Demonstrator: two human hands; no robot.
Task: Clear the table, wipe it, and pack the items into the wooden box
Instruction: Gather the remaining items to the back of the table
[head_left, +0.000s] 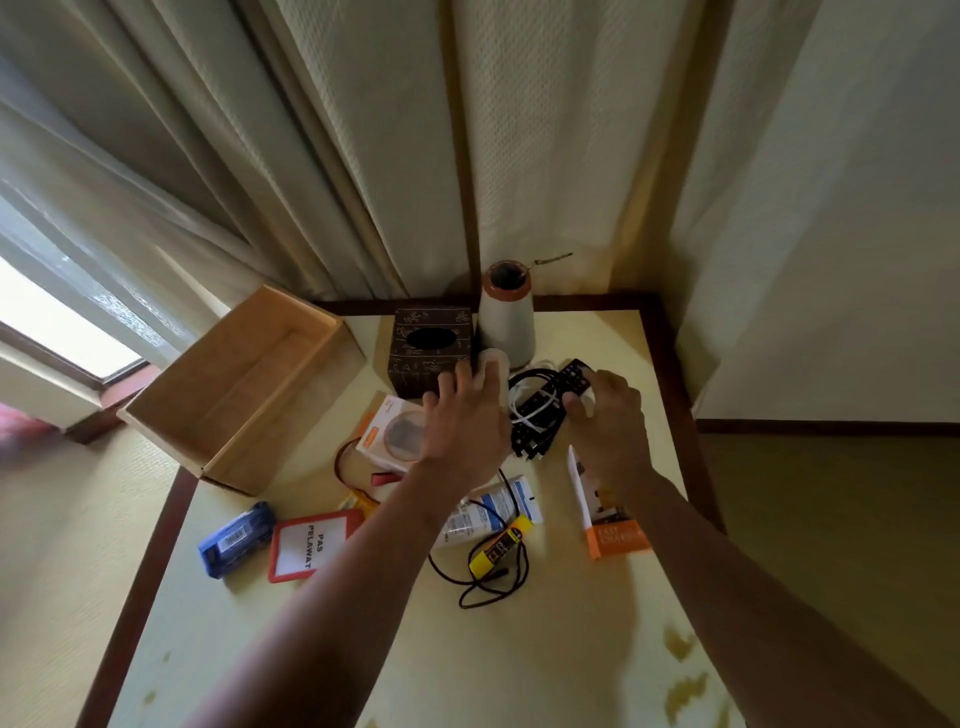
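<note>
I see my left hand (464, 422), fingers spread, over a white roll (493, 370) beside the dark tissue box (431, 349); whether it grips is unclear. My right hand (605, 415) pinches the black remote (563, 387) above tangled cables. The wooden box (244, 387) sits empty at the table's (545, 649) left edge.

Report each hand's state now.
Left hand: open, fingers spread, reaching toward the white roll.
Right hand: closing on the black remote.
</note>
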